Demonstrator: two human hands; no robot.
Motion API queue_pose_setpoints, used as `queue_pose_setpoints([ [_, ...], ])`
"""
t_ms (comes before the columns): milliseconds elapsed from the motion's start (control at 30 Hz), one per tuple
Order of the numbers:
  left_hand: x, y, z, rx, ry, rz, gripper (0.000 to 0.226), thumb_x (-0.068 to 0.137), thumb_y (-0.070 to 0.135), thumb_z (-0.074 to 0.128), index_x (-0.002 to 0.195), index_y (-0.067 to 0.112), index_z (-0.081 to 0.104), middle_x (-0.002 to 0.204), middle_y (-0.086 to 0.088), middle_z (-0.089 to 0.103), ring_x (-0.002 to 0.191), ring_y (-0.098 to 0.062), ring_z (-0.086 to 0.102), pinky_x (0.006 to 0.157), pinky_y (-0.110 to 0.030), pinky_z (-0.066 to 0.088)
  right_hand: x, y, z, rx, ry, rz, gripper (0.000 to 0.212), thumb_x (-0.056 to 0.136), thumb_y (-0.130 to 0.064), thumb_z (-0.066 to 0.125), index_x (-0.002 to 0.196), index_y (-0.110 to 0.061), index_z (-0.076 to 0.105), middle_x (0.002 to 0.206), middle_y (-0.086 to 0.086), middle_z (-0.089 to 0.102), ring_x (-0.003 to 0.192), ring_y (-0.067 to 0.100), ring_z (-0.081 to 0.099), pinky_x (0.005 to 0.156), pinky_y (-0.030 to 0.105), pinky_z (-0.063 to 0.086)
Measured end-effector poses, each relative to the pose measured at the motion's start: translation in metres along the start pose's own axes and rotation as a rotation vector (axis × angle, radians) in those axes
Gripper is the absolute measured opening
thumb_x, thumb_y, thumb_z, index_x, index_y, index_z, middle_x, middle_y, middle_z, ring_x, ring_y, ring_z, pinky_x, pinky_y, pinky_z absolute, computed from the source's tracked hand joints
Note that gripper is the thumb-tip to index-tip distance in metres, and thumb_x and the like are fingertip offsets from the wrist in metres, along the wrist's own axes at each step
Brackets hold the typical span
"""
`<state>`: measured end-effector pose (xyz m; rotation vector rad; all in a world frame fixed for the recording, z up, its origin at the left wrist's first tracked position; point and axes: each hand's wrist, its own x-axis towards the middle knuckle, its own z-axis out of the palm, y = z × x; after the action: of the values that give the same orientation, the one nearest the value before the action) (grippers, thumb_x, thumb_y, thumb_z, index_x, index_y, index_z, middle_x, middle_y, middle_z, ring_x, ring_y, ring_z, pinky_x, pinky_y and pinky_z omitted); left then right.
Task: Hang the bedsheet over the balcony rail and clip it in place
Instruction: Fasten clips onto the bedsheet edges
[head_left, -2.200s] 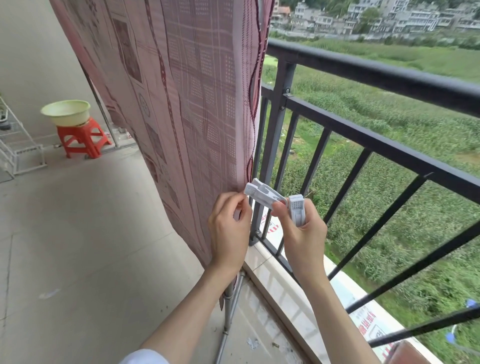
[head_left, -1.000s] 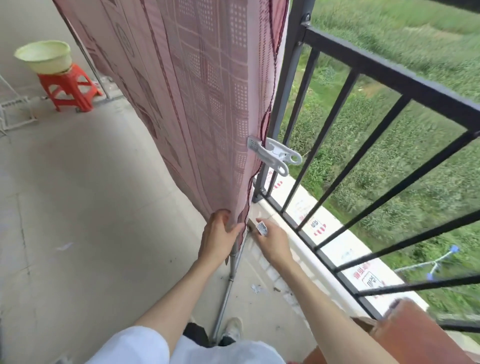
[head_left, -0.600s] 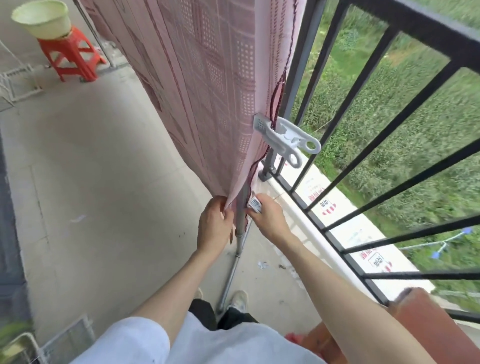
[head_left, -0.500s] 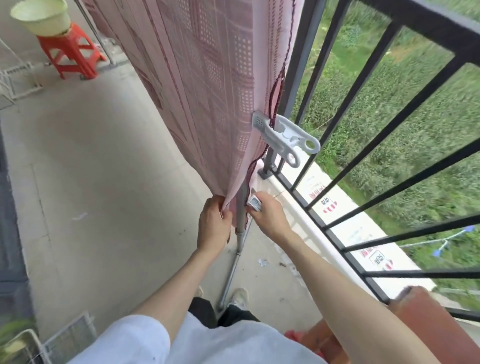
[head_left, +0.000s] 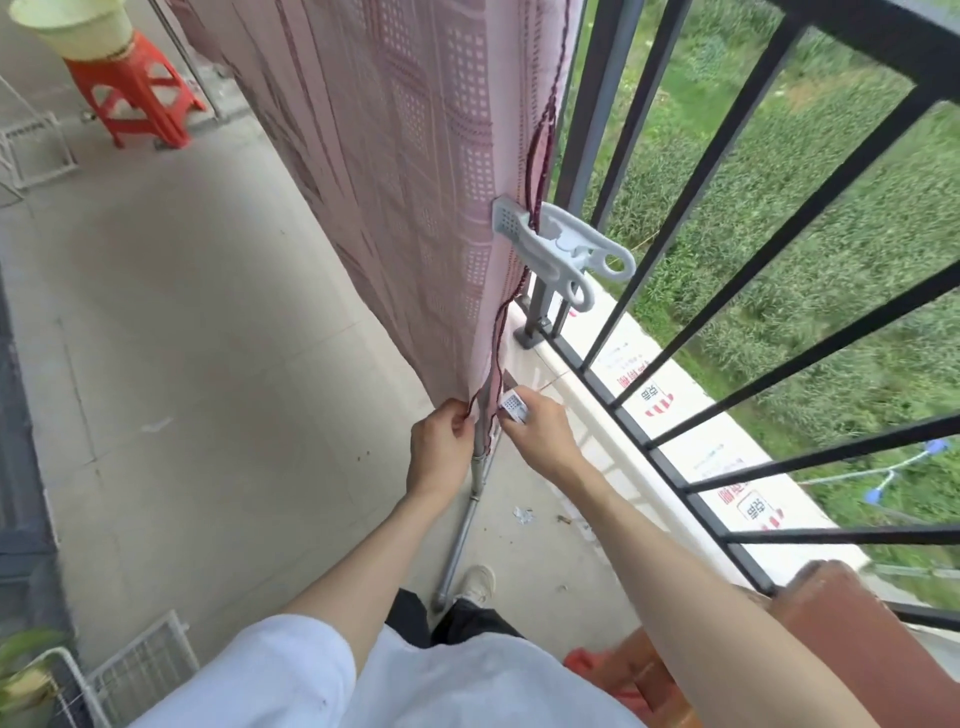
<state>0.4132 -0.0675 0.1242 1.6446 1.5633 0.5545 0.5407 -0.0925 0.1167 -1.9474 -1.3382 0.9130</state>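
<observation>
The pink bedsheet hangs as a near-vertical curtain just inside the black balcony rail, its side edge, trimmed in dark red, running top to bottom. One white clip is already clamped on that edge partway down, its handles sticking out toward the bars. Lower, at the bottom corner, the left hand pinches the cloth, fingers curled round the hem beside a grey metal pole that the edge hangs against. The right hand sits just on the rail side of the same edge, its grip closed on a second white clip whose grid-patterned pad points up and left toward the sheet; whether that clip's mouth is apart cannot be told. What the coming move seems to turn on: the edge's long axis is vertical and lies just left of the clip, almost touching, so the clip likely needs to come in crosswise, while the left hand keeps the corner taut.
</observation>
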Motion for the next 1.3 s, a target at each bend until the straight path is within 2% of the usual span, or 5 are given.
queue_pose_setpoints([
  [467, -0.012, 0.000, 0.006, -0.062, 0.043, 0.020, 0.011, 0.082, 0.008, 0.060, 0.087, 0.011, 0.069, 0.083, -0.010, 0.072, 0.081, -0.029, 0.065, 0.073, -0.026, 0.044, -0.009, -0.010, -0.008, 0.231, -0.128, 0.094, 0.027, 0.075, 0.004, 0.051, 0.079, -0.019, 0.065, 0.061, -0.014, 0.052, 0.048, -0.003, 0.044, 0.049, 0.013, 0.030],
  [700, -0.018, 0.008, 0.006, -0.014, 0.091, 0.037, 0.015, 0.086, 0.017, 0.059, 0.082, 0.004, 0.066, 0.080, -0.014, 0.070, 0.081, -0.030, 0.063, 0.073, -0.033, 0.045, -0.025, -0.001, -0.007, 0.811, -0.184, 0.405, 0.027, 0.085, 0.006, 0.045, 0.101, -0.008, 0.061, 0.102, 0.005, 0.065, 0.094, 0.010, 0.059, 0.071, 0.022, 0.050],
  [900, -0.028, 0.007, 0.003, -0.008, 0.146, -0.012, 0.017, 0.085, 0.015, 0.057, 0.081, -0.001, 0.063, 0.083, -0.019, 0.069, 0.083, -0.035, 0.062, 0.073, -0.037, 0.046, -0.045, 0.006, 0.009, 0.889, -0.046, 0.570, 0.007, 0.087, -0.018, 0.060, 0.089, -0.013, 0.056, 0.076, 0.006, 0.062, 0.059, 0.013, 0.058, 0.056, 0.024, 0.044],
  [1033, -0.033, 0.006, -0.001, 0.007, 0.116, 0.005, 0.017, 0.084, 0.014, 0.059, 0.076, 0.000, 0.063, 0.078, -0.019, 0.069, 0.079, -0.035, 0.061, 0.069, -0.032, 0.038, -0.070, 0.015, 0.023, 0.853, -0.006, 0.648, 0.030, 0.094, -0.035, 0.047, 0.080, -0.010, 0.042, 0.057, 0.004, 0.042, 0.042, 0.013, 0.030, 0.046, 0.024, 0.023],
  [1300, -0.035, -0.005, -0.019, 0.019, 0.008, 0.001, 0.019, 0.085, 0.020, 0.058, 0.074, 0.006, 0.064, 0.079, -0.009, 0.071, 0.084, -0.027, 0.064, 0.074, -0.029, 0.042, -0.092, 0.020, 0.041, 1.254, -0.089, 0.776, 0.009, 0.091, -0.004, 0.049, 0.084, -0.008, 0.054, 0.075, 0.009, 0.051, 0.055, 0.011, 0.045, 0.051, 0.018, 0.034],
])
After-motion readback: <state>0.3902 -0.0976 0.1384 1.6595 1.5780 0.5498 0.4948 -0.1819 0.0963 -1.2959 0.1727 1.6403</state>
